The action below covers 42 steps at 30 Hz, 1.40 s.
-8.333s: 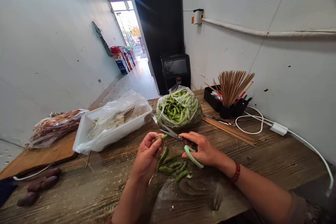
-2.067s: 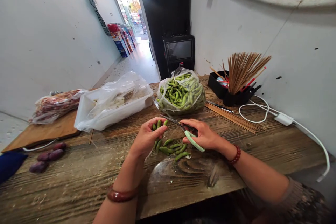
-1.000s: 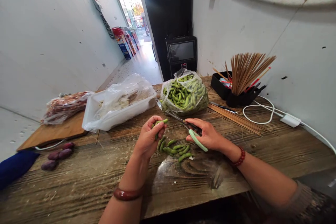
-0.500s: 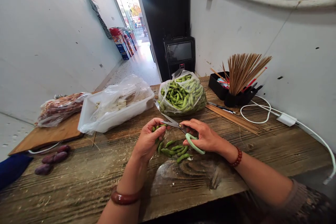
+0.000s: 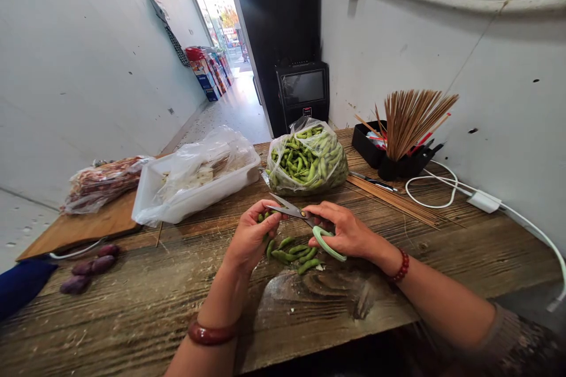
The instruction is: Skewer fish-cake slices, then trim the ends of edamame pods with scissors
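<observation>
My left hand point(image 5: 253, 235) is closed on a green edamame pod point(image 5: 262, 216), mostly hidden by the fingers. In my right hand point(image 5: 347, 228) is a pair of scissors point(image 5: 328, 244) with pale green handles. Their blades are parted and reach to the fingertips of my left hand, at the pod. On the wood below lies a small pile of loose edamame pods point(image 5: 294, 252), with a few pale scraps beside it. A clear plastic bag point(image 5: 338, 168) full of edamame pods stands just beyond both hands.
A white tub point(image 5: 198, 197) with a plastic bag over it stands left, near a bagged reddish food point(image 5: 104, 182) on a wooden board point(image 5: 88, 227). Purple tubers point(image 5: 95, 265) lie nearer. At right are skewers point(image 5: 409, 123) in a black holder point(image 5: 389, 168), loose skewers point(image 5: 393, 200) and a white cable point(image 5: 484, 201).
The scissor blades have opened wider at the left fingertips. Both hands stay almost in place, and the pile of pods looks the same.
</observation>
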Motion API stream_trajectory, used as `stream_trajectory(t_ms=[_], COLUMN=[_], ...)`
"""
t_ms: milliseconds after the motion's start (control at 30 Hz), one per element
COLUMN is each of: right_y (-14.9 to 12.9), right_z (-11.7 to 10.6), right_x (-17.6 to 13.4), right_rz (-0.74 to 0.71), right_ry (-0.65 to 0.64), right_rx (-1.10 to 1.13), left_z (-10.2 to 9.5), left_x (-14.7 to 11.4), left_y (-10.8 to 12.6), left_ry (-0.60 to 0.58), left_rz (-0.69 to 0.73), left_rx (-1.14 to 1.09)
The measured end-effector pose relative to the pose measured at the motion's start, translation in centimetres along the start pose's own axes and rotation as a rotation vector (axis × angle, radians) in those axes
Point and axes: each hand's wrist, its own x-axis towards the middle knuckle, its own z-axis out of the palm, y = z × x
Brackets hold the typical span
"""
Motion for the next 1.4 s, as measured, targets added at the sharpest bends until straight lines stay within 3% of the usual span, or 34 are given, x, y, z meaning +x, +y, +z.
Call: stream_trajectory(t_ms=[300, 533, 733, 1033, 1400], right_y=[0.13, 0.17, -0.53, -0.56, -0.37], right_z=[-0.04, 0.01, -0.35, -0.47, -0.44], right_x=[0.06, 0.08, 0.10, -0.09, -0.11], right_rz=[0.003, 0.019, -0.011, -0.021, -0.033], right_ry=[0.023, 0.092, 0.006, -0.008, -0.024], right_rx=[0.018, 0.008, -0.051, -0.065, -0.073], left_z=[0.15, -0.65, -0.42, 0.00, 0.12], left_x=[-0.12, 0.11, 0.09, -0.06, -0.14], left_y=[0.08, 0.37, 0.27, -0.04, -0.01], left_ry=[0.031, 0.050, 0.032, 0.006, 0.056], left_rz=[-0.024, -0.027, -0.026, -0.017, -0.021], left_rx=[0.018, -0.118, -0.085, -0.045, 0.000])
